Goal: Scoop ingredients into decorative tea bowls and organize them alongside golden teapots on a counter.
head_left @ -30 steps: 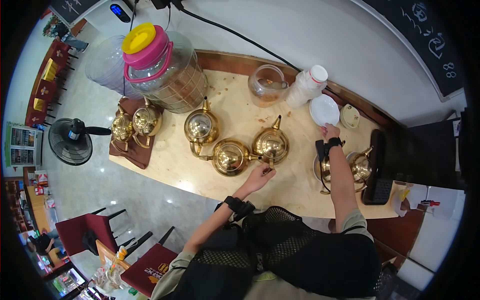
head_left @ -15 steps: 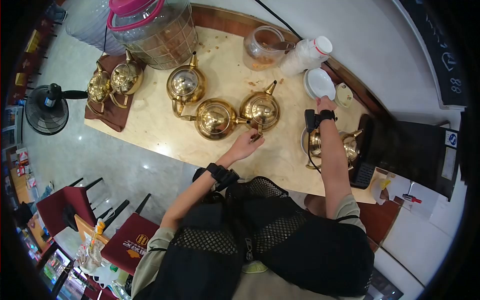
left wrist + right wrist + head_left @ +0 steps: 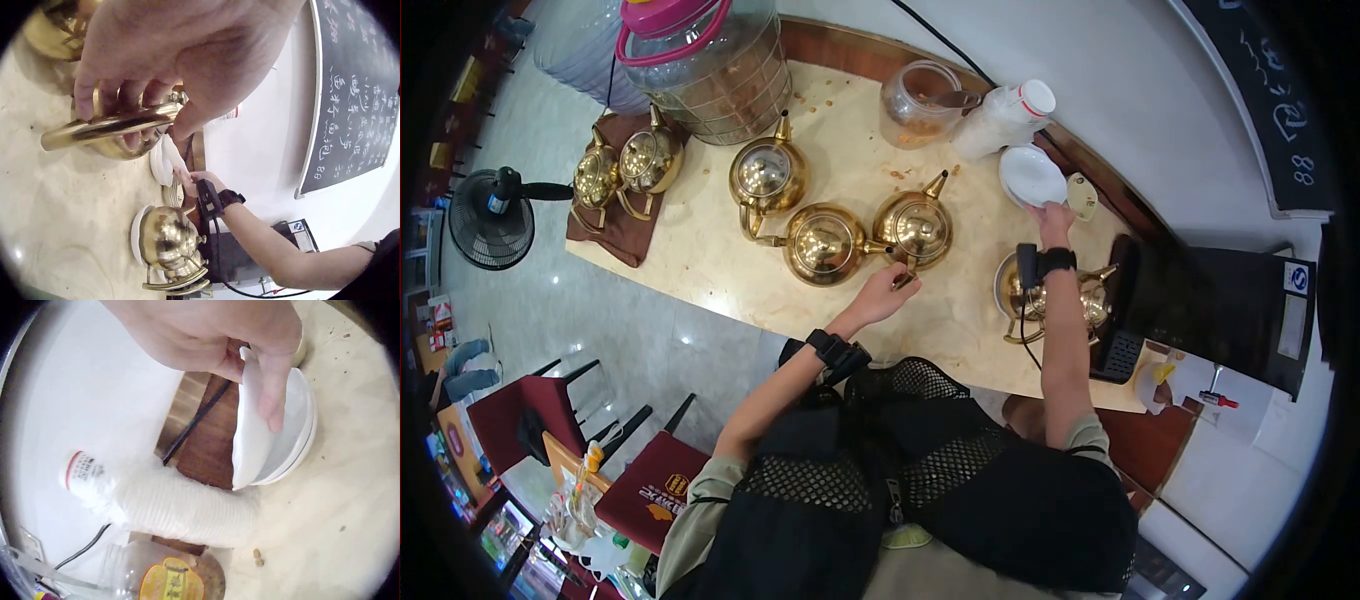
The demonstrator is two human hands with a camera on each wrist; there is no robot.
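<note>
My left hand [image 3: 880, 298] grips the handle of a gold teapot [image 3: 913, 229]; in the left wrist view the fingers curl round that handle [image 3: 106, 128]. With thumb and fingers, my right hand [image 3: 1055, 222] pinches a white dish [image 3: 1034, 176] by its rim. The right wrist view shows this dish [image 3: 251, 431] tilted up over more white dishes [image 3: 297, 434] on the table. Two more gold teapots [image 3: 824, 243] [image 3: 769, 175] stand left of the gripped one.
Behind are a clear jar [image 3: 920, 105], stacked cups [image 3: 1003, 117] in plastic and a small patterned dish stack [image 3: 1082, 197]. Gold teapots [image 3: 1096, 298] stand beneath my right forearm, beside a black device [image 3: 1120, 350]. Two teapots [image 3: 650, 160] rest on a brown cloth [image 3: 628, 232] near a large jar [image 3: 735, 90].
My right hand has taken hold of the white dish and tilted it up from the dishes under it. The left hand keeps its grip on the teapot handle. The head view has shifted.
</note>
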